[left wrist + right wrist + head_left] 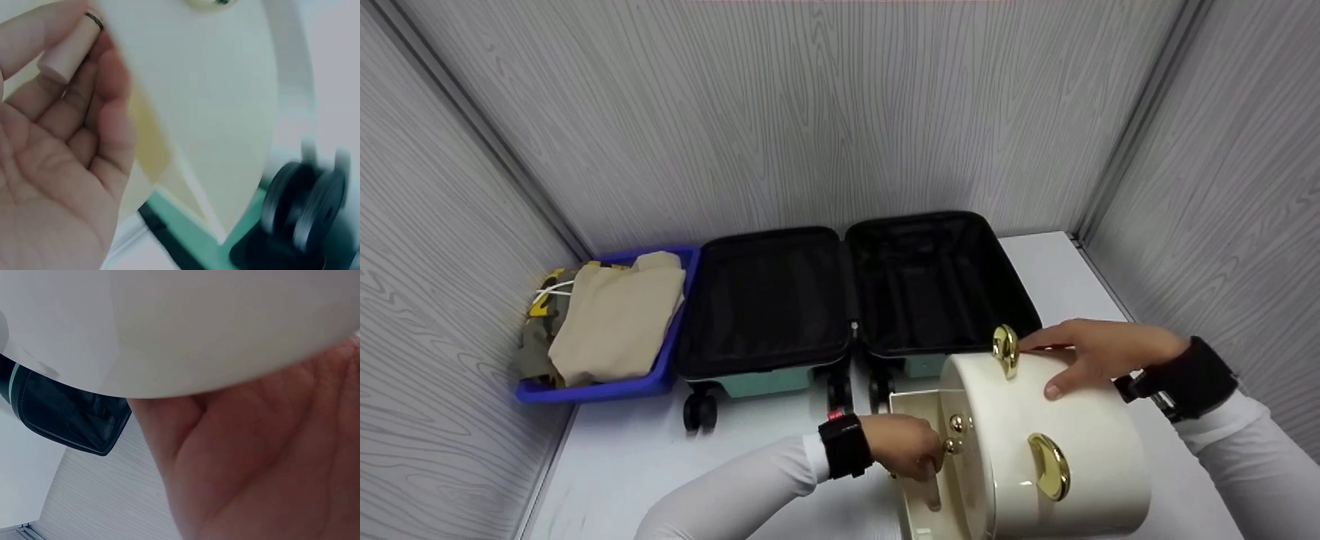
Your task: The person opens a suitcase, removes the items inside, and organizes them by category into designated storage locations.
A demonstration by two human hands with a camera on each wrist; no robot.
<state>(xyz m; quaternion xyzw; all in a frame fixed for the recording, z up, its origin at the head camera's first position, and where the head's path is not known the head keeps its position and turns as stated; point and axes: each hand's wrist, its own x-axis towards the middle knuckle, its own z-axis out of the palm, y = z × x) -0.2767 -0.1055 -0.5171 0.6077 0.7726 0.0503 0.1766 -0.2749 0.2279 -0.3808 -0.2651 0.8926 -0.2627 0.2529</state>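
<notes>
A cream, rounded storage box [1072, 442] with gold handles lies at the front right in the head view. A drawer [915, 403] stands pulled out from its left side. At that drawer, my left hand [901, 448] pinches a small pale pink tube [68, 53] with a dark patterned band, like a lipstick, between thumb and curled fingers. My right hand [1095, 352] rests on the top of the box beside a gold handle [1006, 350], fingers spread. In the right wrist view its palm [253, 461] lies against the box, which hides the fingertips.
Behind the box an open suitcase [769, 300] with black lining and green shell lies flat, its wheels [700, 410] facing me. To its left stands a blue basket [615, 391] holding beige cloth [611, 322] and camouflage cloth [538, 345]. Grey panel walls enclose the white table [705, 465].
</notes>
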